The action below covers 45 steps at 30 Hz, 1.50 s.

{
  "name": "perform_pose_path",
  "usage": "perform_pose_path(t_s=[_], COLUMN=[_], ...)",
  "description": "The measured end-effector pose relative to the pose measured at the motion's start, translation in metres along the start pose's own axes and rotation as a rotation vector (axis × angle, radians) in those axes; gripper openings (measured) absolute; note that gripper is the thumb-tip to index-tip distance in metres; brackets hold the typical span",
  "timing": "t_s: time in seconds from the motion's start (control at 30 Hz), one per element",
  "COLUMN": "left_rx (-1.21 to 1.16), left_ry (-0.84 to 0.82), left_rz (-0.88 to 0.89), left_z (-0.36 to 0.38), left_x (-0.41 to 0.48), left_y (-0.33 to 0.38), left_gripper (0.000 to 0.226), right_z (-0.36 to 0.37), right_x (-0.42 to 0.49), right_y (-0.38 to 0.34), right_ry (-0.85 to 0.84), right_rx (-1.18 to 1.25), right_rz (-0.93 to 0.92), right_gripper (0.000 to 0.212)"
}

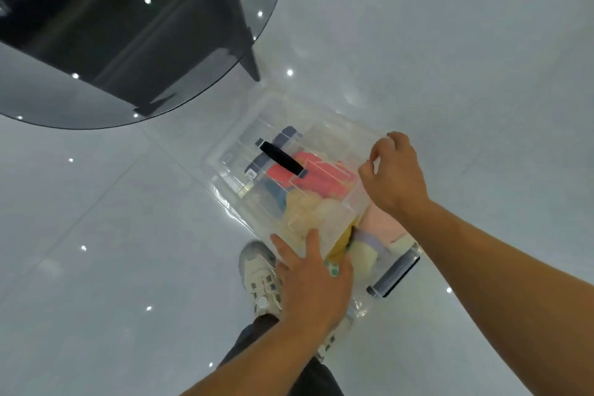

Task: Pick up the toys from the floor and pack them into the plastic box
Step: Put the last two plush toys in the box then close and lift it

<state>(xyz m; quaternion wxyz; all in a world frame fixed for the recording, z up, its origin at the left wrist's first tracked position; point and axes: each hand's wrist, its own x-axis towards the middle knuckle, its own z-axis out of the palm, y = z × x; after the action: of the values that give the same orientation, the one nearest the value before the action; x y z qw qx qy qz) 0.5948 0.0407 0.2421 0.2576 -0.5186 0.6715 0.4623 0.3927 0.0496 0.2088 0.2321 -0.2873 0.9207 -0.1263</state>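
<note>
Presses L hand (310, 276) flat on near edge of clear lid (324, 202), palm down, fingers straight & spread. Pinches lid's far-rt corner w/ R hand (396, 177), fingers curled over the edge, thumb on the side edge; some blur there. Holds lid skewed over clear plastic box (369, 294) on the floor, leaving box's rt part uncovered below R wrist. Carries black strap handle (281, 158) on lid top, ahead of L fingertips & left of R thumb.

Keeps toys inside box:
- red-orange one (316, 178) under lid, just left of R thumb
- yellow plush (305, 212) under lid, right ahead of L fingertips
- pink one (382, 225) uncovered, beneath R wrist
- pale yellow one (364, 255) uncovered, just rt of L hand

Shows dark grey latch (397, 273) on box rim, further rt of L hand. Puts pale shoe (258, 268) just left of L hand on white tiled floor (112, 251). Leaves round dark glass table (128, 42) well off, far left of both hands.
</note>
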Motion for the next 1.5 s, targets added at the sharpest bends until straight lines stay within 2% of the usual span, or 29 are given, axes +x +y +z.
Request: perform_pose_path(t_s=[0.13,0.23,0.33,0.37,0.43,0.53,0.67,0.77,0.9,1.0,1.1,1.23,1.33,1.43,1.5], left_rx=[0.092,0.093,0.260,0.311,0.442,0.731,1.047,1.165,1.130,0.992,0.867,0.874,0.854,0.745,0.590], left_ry=[-0.216,-0.381,-0.517,-0.479,-0.266,-0.002,0.022,0.034,0.091,0.183,0.130,0.075,0.077,0.081,0.054], left_rz=[0.022,-0.034,0.028,0.057,0.143,0.283,0.416,0.470,0.508,0.380,0.289,0.366,0.365,0.324,0.260], left_z=[0.031,0.058,0.071,0.069,0.056,0.024,-0.004,-0.020,-0.037,-0.051,-0.062,-0.061,-0.055,-0.057,-0.062], left_x=[-0.028,-0.032,-0.013,-0.001,0.030,0.075,0.120,0.142,0.162,0.184,0.204,0.211,0.210,0.217,0.225], left_y=[0.029,0.043,0.045,0.045,0.048,0.047,0.037,0.035,0.032,0.032,0.031,0.037,0.042,0.044,0.044], left_gripper=[0.058,0.062,0.071,0.072,0.069,0.064,0.068,0.076,0.090,0.113,0.128,0.126,0.132,0.146,0.151], right_z=[-0.012,-0.013,-0.004,0.002,0.017,0.039,0.056,0.067,0.086,0.100,0.113,0.121,0.118,0.116,0.118], right_x=[-0.035,-0.055,-0.070,-0.075,-0.080,-0.087,-0.097,-0.107,-0.122,-0.131,-0.134,-0.134,-0.135,-0.129,-0.125], right_y=[0.055,0.101,0.140,0.148,0.160,0.163,0.151,0.139,0.124,0.114,0.103,0.097,0.097,0.101,0.105], right_ry=[-0.049,-0.074,-0.121,-0.146,-0.183,-0.180,-0.126,-0.131,-0.118,-0.064,0.036,0.046,0.072,0.104,0.093], right_rx=[-0.013,0.046,0.094,0.093,0.099,0.163,0.203,0.237,0.325,0.472,0.632,0.667,0.663,0.735,0.812], right_rz=[0.166,0.275,0.350,0.370,0.413,0.482,0.561,0.637,0.759,0.852,0.885,1.056,1.084,1.058,1.069], right_gripper=[0.016,0.016,0.029,0.037,0.054,0.062,0.069,0.078,0.088,0.088,0.074,0.074,0.072,0.085,0.093])
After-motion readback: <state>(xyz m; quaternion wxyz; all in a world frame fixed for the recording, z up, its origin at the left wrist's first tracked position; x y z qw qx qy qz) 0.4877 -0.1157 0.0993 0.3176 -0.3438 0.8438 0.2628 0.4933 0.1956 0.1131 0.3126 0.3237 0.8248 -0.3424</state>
